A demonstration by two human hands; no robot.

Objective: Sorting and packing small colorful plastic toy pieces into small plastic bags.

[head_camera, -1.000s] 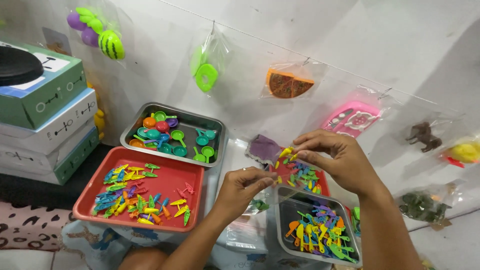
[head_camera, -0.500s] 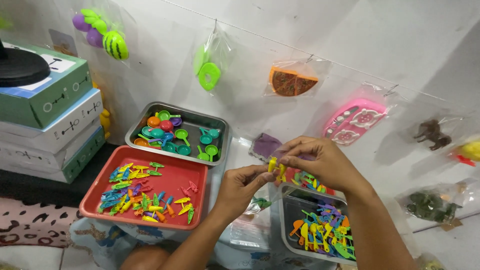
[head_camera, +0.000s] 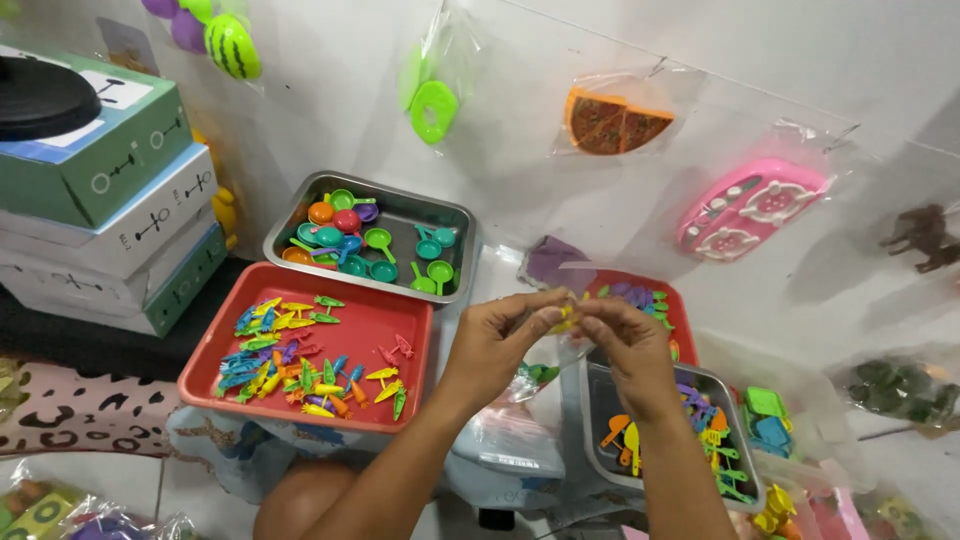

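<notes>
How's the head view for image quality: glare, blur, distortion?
Head view: even, soft light; glare on the hanging plastic bags and faint sheen on the metal tray. Left hand and right hand are slightly soft, and the small yellow piece pinched between them is too blurred to identify. Wide-angle tilt skews the stacked boxes. The red tray reads sharp.

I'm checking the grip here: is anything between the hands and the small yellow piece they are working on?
Nothing visible. The left hand and the right hand both pinch the small yellow piece directly, above the trays.
</notes>
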